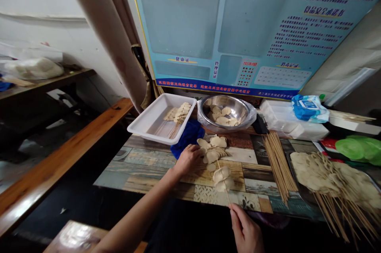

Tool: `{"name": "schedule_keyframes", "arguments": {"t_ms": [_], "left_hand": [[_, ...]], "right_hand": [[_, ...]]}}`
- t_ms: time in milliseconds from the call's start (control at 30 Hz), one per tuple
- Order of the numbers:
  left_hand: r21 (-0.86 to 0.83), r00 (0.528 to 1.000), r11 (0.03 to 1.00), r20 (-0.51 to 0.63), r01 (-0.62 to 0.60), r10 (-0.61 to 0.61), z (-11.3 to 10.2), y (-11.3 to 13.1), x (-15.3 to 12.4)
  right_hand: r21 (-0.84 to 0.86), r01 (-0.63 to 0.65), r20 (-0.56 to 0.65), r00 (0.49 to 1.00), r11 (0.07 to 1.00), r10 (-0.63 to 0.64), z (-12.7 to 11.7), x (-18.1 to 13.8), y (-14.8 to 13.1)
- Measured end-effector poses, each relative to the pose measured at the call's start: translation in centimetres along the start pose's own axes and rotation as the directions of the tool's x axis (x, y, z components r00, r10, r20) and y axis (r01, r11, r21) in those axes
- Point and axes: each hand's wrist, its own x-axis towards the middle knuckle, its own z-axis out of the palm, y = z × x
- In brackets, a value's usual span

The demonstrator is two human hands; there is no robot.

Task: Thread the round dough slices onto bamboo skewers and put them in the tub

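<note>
My right hand point(245, 227) is closed round the lower end of a bamboo skewer point(228, 197). Threaded on that skewer are a few thin pale slices point(222, 177) that look like potato. At the near side of a small pile of loose potato slices point(212, 154), my left hand point(188, 160) has its thumb and fingers drawn together on a slice at the pile's left edge. The skewer's tip points toward this pile on the patchwork-patterned table point(172, 183).
Behind the pile stand a white tray point(145, 126) with finished skewers and a steel bowl point(247, 116) of slices. Bare skewers point(278, 165) lie right, beside a dark tray heaped with loaded skewers point(324, 173). A blue cloth point(187, 138) lies left of the pile.
</note>
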Motion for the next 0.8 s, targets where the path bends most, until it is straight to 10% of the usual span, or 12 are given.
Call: {"name": "schedule_keyframes", "arguments": {"t_ms": [200,300,433,800], "left_hand": [[-0.434,0.947,0.875,-0.125,0.215,-0.295,-0.9,1.5,-0.1],[-0.801,0.852,0.481,0.066,0.355,-0.519,-1.0,2.7,-0.3],[-0.928,0.805,0.061,0.285,0.368,-0.521,-1.0,3.9,-0.3],[-0.945,0.819,0.034,0.265,0.326,-0.509,-0.9,5.1,-0.1]], "right_hand": [[0.012,0.003,0.001,1.000,1.000,-0.003,0.0,0.0,-0.2],[0.064,-0.017,0.024,1.000,0.998,0.015,-0.2,0.2,-0.8],[0.132,-0.017,0.061,0.998,0.991,0.009,-0.1,0.6,-1.6],[0.139,0.005,-0.060,0.998,0.990,0.004,-0.2,1.8,-3.6]]}}
